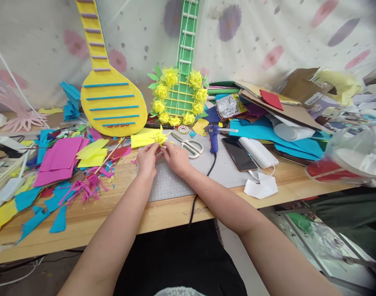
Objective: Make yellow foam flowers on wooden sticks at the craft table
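Between my two hands is a yellow paper flower [160,136], held up above the grey cutting mat [166,183]. My left hand [147,158] pinches its base from the left, and my right hand [176,157] closes on it from the right. The fingertips partly hide the flower's lower end. Just behind my left hand lies a folded strip of yellow crepe paper [141,139]. White-handled scissors [191,147] rest on the mat to the right of my right hand. Farther right is a purple glue gun [214,142] with its black cord running toward me.
A yellow paper guitar [114,102] and a green one ringed with yellow flowers [179,95] lean at the back. Magenta paper [60,158] and scraps cover the left. A phone [239,153], a white power bank [258,152] and a bagged red-and-white cup [333,168] are at right.
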Motion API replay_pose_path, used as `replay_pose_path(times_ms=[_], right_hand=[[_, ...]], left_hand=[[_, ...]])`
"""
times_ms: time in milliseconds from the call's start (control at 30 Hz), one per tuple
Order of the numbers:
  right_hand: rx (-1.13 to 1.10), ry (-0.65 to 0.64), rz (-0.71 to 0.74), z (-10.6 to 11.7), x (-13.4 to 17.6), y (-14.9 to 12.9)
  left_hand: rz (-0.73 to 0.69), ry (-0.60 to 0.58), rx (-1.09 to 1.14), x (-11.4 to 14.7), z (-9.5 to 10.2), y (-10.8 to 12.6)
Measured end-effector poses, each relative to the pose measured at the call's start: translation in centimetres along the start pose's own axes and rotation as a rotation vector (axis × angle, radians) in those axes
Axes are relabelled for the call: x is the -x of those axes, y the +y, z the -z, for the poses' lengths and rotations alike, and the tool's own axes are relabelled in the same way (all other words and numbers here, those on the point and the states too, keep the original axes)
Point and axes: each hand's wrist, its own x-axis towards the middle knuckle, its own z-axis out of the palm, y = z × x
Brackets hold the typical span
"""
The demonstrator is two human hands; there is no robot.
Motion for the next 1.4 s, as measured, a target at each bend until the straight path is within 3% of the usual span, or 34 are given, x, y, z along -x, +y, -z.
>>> replay_pose_path(times_ms=[200, 400, 1033, 1400], right_hand=[[-0.093, 0.004, -0.013, -0.4, 0.2, 0.2], [-0.279, 0.037, -0.031, -0.3, 0.2, 0.5], [-0.568, -0.072, -0.042, 0.2, 0.3, 0.8], [-0.911, -0.163, 0.015, -0.6, 0.1, 1.2]], left_hand=[[0.014, 0.038, -0.02, -0.1, 0.0, 0.2], [0.056, -0.02, 0.01, -0.4, 0.2, 0.2], [0.071, -0.135, 0.104, -0.6, 0.2, 0.0], [0.089, -0.172, 0.1, -0.9, 0.4, -0.2]])
